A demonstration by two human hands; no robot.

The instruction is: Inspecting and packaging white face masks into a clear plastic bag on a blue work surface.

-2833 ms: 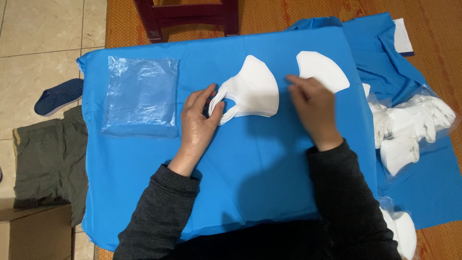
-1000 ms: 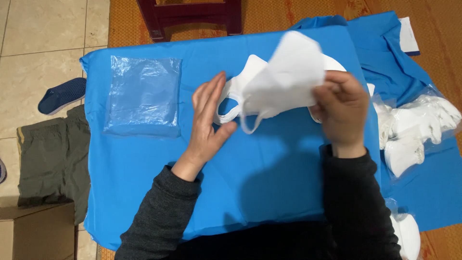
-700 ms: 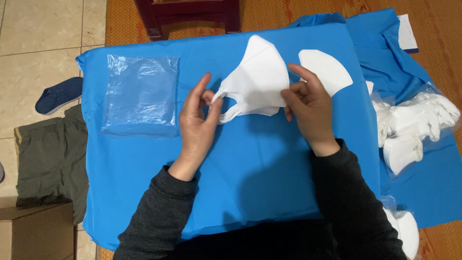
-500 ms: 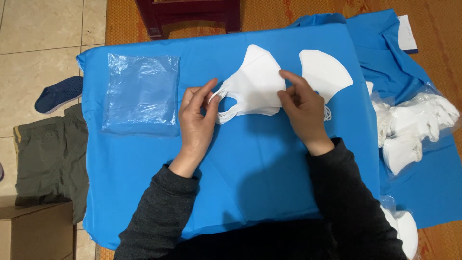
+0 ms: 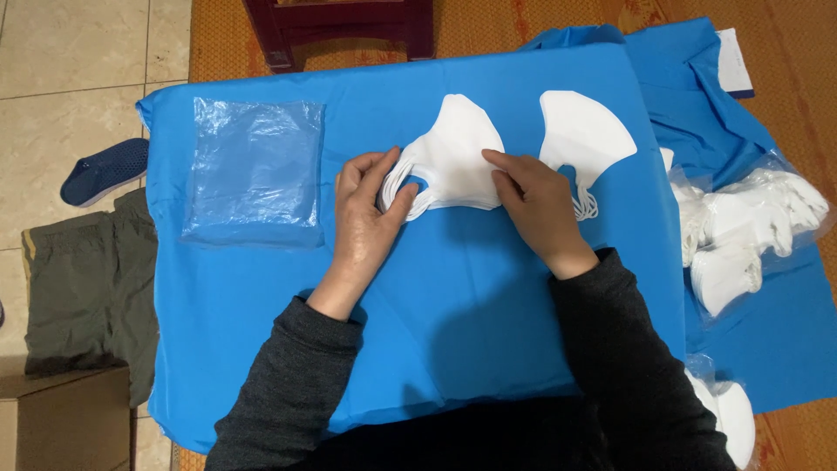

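- Nearest you, at the near edge of the blue cloth (image 5: 418,349), your two dark grey sleeves (image 5: 288,392) come up onto the covered surface.
- Around the middle of the cloth, your left hand (image 5: 366,218) lies palm down, its fingertips (image 5: 403,190) tucked into the ear loops at the left end of a stack of white masks (image 5: 458,161); the thumb and fingers are curled round those loops, not spread flat.
- Your right hand (image 5: 532,205) presses its fingertips down on the right lower part of the same stack, pinning it flat to the cloth. Both hands are close together, one at each end of the stack.
- That stack sits just beyond the middle of the cloth, toward the far edge.
- Just to its right, near the far right corner, a second white mask (image 5: 582,139) lies flat, apart from your hands, its loops trailing toward you.
- Toward the far left corner, a pile of clear plastic bags (image 5: 253,170) lies flat, well apart from your left hand.
- Off the right edge, on a lower blue sheet (image 5: 785,340), a clear bag of more white masks (image 5: 741,235) rests.
- Off the left edge, on the floor, lie olive trousers (image 5: 87,279), a cardboard box (image 5: 61,419) and a dark blue shoe (image 5: 105,170).
- Beyond the far edge stands a dark red chair (image 5: 340,26).
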